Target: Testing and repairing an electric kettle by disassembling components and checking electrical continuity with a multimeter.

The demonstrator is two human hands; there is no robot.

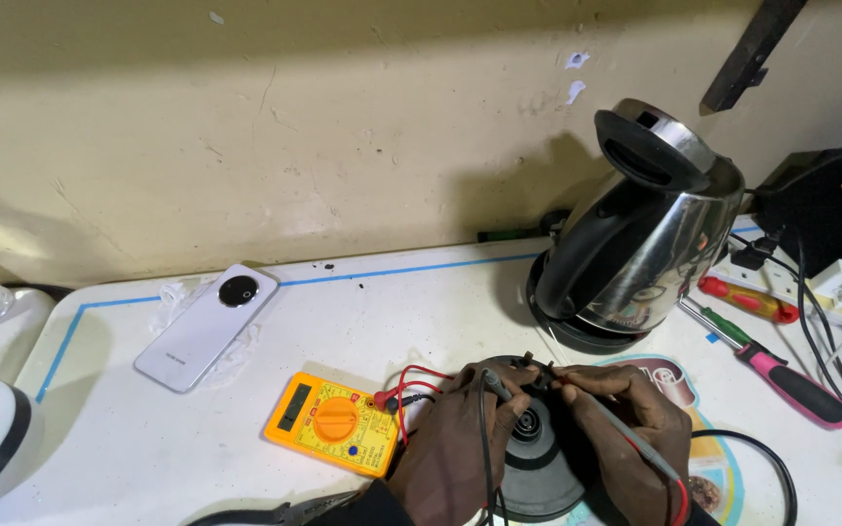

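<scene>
My left hand [460,438] pinches a black test probe [495,384] against the rim of a round black kettle base [528,458] lying on the white table. Opposite it, my right hand [635,433] holds a second probe with a grey and red lead [635,443], its tip also at the top rim of the base. Red and black leads [411,385] run left to a yellow multimeter [333,423] with an orange dial. A steel electric kettle [650,229] with a black handle and open lid stands tilted behind the base.
A white phone [207,326] lies face down at the left. Right of the kettle lie a red-handled screwdriver [747,300] and a pink-and-black one [791,385], plus black cables [821,331]. Pliers [285,511] sit at the front edge. The wall runs behind the white table [129,438].
</scene>
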